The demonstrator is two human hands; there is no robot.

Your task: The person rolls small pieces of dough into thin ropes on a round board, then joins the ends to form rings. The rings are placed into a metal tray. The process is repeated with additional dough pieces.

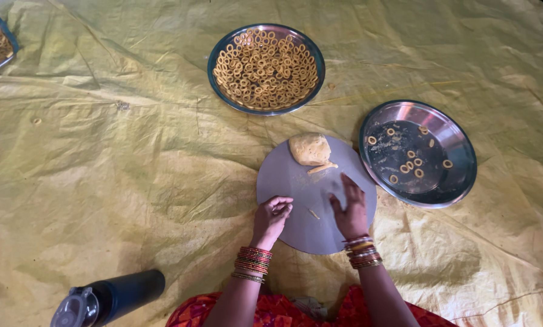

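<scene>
A round grey board [283,181] lies on the yellow sheet in front of me. A lump of tan dough [309,149] sits at its far edge, with a small torn strip [322,168] beside it. My left hand [271,219] is curled at the board's near left rim, fingers pinched together; whether it holds dough I cannot tell. My right hand [349,208] lies flat, palm down, on the board. A thin dough piece [313,213] rests between the hands.
A steel plate [220,45] heaped with several dough rings stands beyond the board. A second steel plate [459,142] at right holds several rings. Another plate [5,33] shows at top left. A dark bottle [111,298] lies at lower left.
</scene>
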